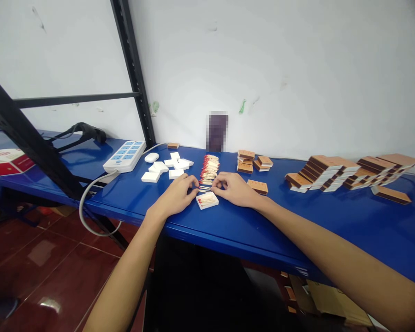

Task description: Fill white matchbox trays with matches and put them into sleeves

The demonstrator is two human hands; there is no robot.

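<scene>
**Both hands at the matches on a blue bench**

A row of red-tipped matches [209,168] lies on the blue table [332,221], near its front edge and about midway along it. The left hand [177,194] and the right hand [234,189] close in on the near end of that row from either side, fingers bent and the tips pinching a small bundle of sticks between them. Just in front of the fingertips sits an open white tray [207,200], partly filled with matches.

To the left is a scatter of empty white trays [168,167], then a white power strip [125,156] whose grey cable [86,193] loops over the table edge. To the right lie a single brown sleeve [257,186], two small piles of sleeves [253,161], and farther along long leaning stacks of brown sleeves [332,173].

The tabletop is glossy and runs along a scuffed white wall [297,69]. A black steel rack post [133,74] rises at the left, and the floor [38,249] below is shiny red-brown tile.
</scene>
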